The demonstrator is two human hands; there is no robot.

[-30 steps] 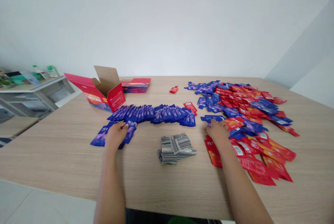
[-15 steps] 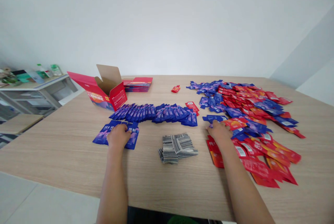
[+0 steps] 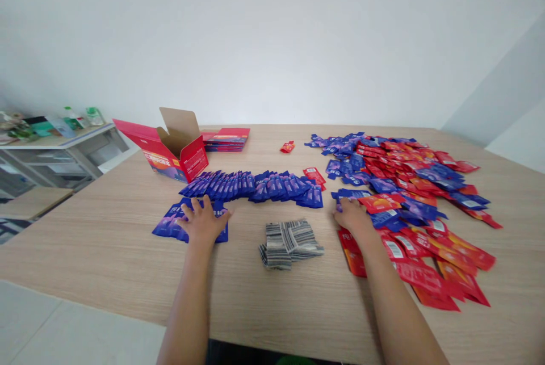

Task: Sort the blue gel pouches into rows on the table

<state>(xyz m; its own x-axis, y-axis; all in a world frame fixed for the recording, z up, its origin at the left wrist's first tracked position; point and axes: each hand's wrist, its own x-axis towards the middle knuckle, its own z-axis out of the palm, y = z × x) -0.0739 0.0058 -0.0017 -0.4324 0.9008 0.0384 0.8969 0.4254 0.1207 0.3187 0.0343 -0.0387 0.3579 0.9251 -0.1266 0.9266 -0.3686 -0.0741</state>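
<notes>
The person's left hand point(image 3: 203, 224) is over a small overlapping group of blue sachets point(image 3: 169, 224), its fingers spread apart and its thumb stretched toward 3 o'clock. The group shows out from under it on both sides, more toward 9 o'clock than toward 3. The leftmost sachet's long axis slants from 1 to 7 o'clock; the rightmost runs nearly 12 to 6. Whether the palm touches the sachets cannot be told from this angle.

Just beyond those fingers, from 12 round toward 2 o'clock, a fanned row of blue sachets point(image 3: 232, 185) stretches along a line from 9 to 3. The left hand is nearer to most of it, though its right end lies closer to the right hand point(image 3: 352, 216).

The right hand is at the near-left margin of a mixed pile of red and blue sachets point(image 3: 395, 162). A flat blue sachet point(image 3: 352, 194) sits just beside it at 12 o'clock, its long axis running 9 to 3. These fingers are curled downward, and whether they are closed on anything cannot be told.

Between the two hands, nearer the person, a folded striped cloth point(image 3: 292, 243) lies on the wood-grain surface point(image 3: 264, 308); bare strips of wood separate it from both. The open red carton point(image 3: 172, 155) stands at 11 o'clock from the left hand, beside a stack of flattened cartons point(image 3: 229, 141). Red sachets point(image 3: 430, 282) fan out at 4 o'clock from the right hand. The surface's near edge runs at 6 o'clock, under the forearms.
</notes>
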